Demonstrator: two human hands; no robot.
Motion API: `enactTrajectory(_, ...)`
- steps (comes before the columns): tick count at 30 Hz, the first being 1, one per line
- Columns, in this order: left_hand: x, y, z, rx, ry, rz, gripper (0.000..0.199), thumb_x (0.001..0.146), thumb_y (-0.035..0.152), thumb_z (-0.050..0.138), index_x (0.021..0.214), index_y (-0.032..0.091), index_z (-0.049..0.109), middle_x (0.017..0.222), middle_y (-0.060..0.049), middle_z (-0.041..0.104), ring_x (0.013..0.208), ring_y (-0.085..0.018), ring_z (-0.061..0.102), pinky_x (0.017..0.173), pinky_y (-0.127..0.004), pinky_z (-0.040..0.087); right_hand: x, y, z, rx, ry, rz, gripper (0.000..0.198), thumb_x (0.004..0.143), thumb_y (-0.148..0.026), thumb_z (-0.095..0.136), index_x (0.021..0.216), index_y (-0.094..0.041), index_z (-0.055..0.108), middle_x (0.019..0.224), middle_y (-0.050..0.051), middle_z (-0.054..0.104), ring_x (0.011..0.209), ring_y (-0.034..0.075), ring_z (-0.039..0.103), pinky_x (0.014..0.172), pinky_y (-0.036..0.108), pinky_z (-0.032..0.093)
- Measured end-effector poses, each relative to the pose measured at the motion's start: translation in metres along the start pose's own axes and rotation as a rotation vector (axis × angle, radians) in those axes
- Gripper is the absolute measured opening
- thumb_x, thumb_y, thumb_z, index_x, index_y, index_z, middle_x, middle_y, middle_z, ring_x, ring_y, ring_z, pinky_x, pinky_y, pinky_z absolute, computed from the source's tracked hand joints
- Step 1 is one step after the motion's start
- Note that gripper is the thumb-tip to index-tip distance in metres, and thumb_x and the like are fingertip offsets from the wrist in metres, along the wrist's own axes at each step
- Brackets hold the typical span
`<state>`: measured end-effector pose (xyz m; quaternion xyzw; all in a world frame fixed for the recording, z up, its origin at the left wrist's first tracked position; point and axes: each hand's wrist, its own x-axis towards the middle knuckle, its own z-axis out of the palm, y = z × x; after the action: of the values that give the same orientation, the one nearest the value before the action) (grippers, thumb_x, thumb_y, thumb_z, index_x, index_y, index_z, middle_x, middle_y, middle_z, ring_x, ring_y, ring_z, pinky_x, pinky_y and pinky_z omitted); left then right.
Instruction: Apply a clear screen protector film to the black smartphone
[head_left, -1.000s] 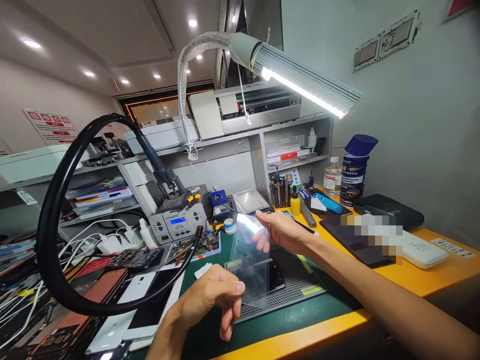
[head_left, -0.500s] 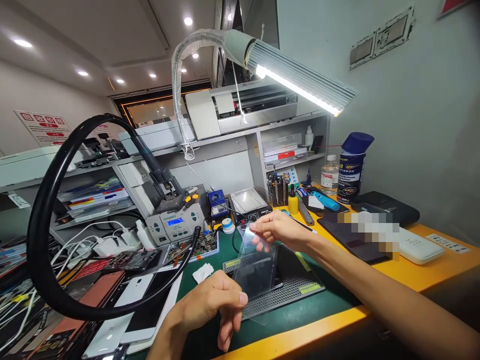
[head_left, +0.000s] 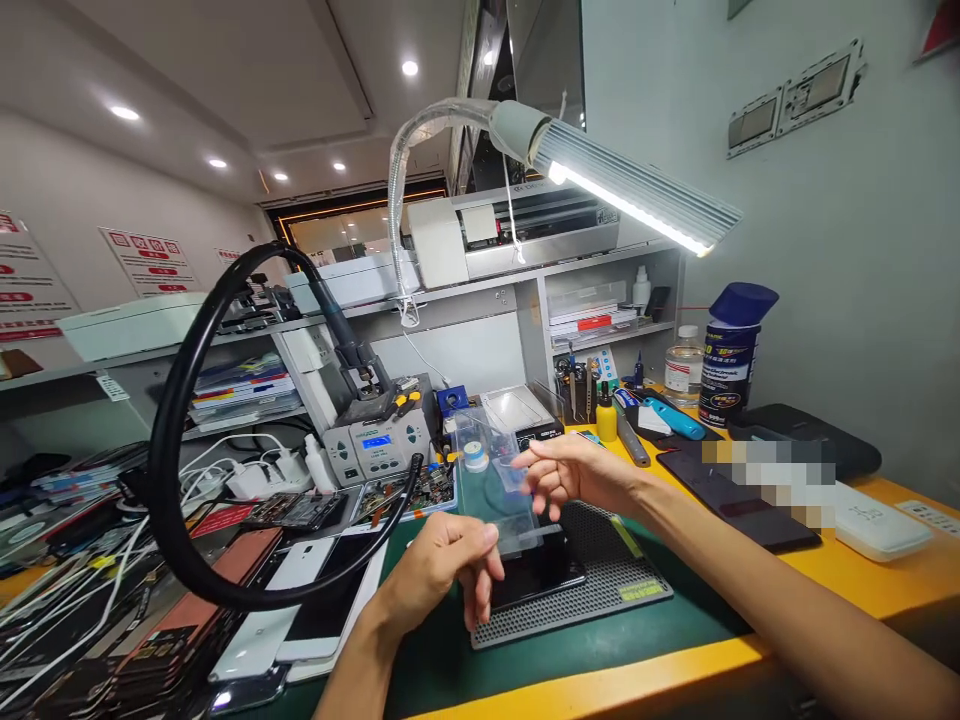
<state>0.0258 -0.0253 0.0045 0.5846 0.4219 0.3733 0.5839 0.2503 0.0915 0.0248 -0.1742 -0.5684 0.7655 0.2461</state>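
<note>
My left hand (head_left: 454, 562) pinches the near end of a clear, phone-sized plastic film (head_left: 471, 490), which stands raised and tilted away from me. My right hand (head_left: 564, 475) has its fingers curled together at the film's right side, where a bluish see-through part meets the fingertips. Whether this part is a separate layer I cannot tell. Beneath both hands a black phone (head_left: 536, 577) lies on a grey perforated mat (head_left: 600, 595).
Left of the mat lie several phones (head_left: 307, 575) and a tray of small parts (head_left: 442, 490). A black hose (head_left: 161, 450) loops over them from the soldering station (head_left: 371, 445). Behind the film stands a small round tub (head_left: 475, 457). A lamp (head_left: 637, 190) hangs overhead.
The film has tipped away from me and its far end now reaches over the tub, uncovering more of the phone. My right hand sits slightly lower, and the whole view has shifted.
</note>
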Motion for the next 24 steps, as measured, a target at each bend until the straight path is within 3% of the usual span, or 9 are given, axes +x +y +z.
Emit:
enactTrajectory(3,0.004,-0.001,0.000,0.048,0.125,0.073,0.051,0.083,0.061,0.064,0.073,0.011,0.066,0.049,-0.004,0.061,0.040,-0.014,0.059,0.035,-0.021,0.045,-0.001,0.008,0.007,-0.118,-0.066,0.011,0.035,0.080,-0.036,0.079,0.099,-0.008,0.071,0.084,0.010,0.074,0.068,0.021,0.073,0.055,0.028,0.058)
enactTrajectory(7,0.008,-0.004,0.003,0.147,0.187,0.121,0.053,0.083,0.063,0.063,0.077,0.010,0.068,0.052,-0.003,0.062,0.040,-0.012,0.057,0.035,-0.019,0.045,0.003,0.019,0.018,-0.209,-0.024,0.027,0.031,0.075,-0.037,0.083,0.083,-0.009,0.072,0.082,0.009,0.072,0.065,0.018,0.070,0.054,0.026,0.055)
enactTrajectory(13,0.012,-0.005,0.002,0.233,0.278,0.162,0.051,0.083,0.061,0.063,0.071,0.012,0.068,0.058,-0.004,0.064,0.045,-0.012,0.059,0.037,-0.018,0.044,0.007,0.021,0.028,-0.279,0.209,-0.084,0.035,0.073,-0.048,0.080,0.078,-0.015,0.068,0.080,0.008,0.070,0.064,0.019,0.067,0.058,0.031,0.056)
enactTrajectory(16,0.011,-0.004,-0.001,0.217,0.333,0.201,0.048,0.084,0.059,0.062,0.074,0.013,0.068,0.060,-0.003,0.064,0.048,-0.013,0.060,0.038,-0.018,0.044,0.009,0.003,0.011,-0.375,0.441,-0.190,0.030,0.078,-0.046,0.075,0.081,-0.017,0.068,0.086,0.009,0.072,0.067,0.019,0.068,0.061,0.032,0.057)
enactTrajectory(19,0.009,-0.003,-0.001,0.226,0.387,0.231,0.045,0.085,0.057,0.061,0.077,0.014,0.069,0.060,-0.002,0.063,0.050,-0.013,0.060,0.039,-0.019,0.044,0.014,-0.025,-0.022,-0.531,0.744,-0.275,0.022,0.085,-0.039,0.067,0.083,-0.017,0.066,0.084,0.006,0.072,0.068,0.018,0.068,0.061,0.029,0.056)
enactTrajectory(22,0.008,-0.003,0.000,0.247,0.410,0.252,0.044,0.085,0.056,0.061,0.076,0.015,0.069,0.060,-0.002,0.062,0.051,-0.013,0.059,0.040,-0.019,0.043,0.022,-0.046,-0.056,-0.739,0.943,-0.221,0.023,0.091,-0.034,0.065,0.080,-0.014,0.065,0.078,0.004,0.070,0.066,0.016,0.067,0.057,0.026,0.054)
enactTrajectory(24,0.008,-0.003,0.001,0.257,0.419,0.248,0.043,0.085,0.056,0.060,0.076,0.015,0.068,0.060,-0.002,0.062,0.052,-0.014,0.059,0.040,-0.020,0.043,0.029,-0.051,-0.070,-0.871,1.006,-0.140,0.023,0.094,-0.035,0.065,0.089,-0.013,0.066,0.083,0.002,0.069,0.068,0.014,0.065,0.060,0.026,0.055)
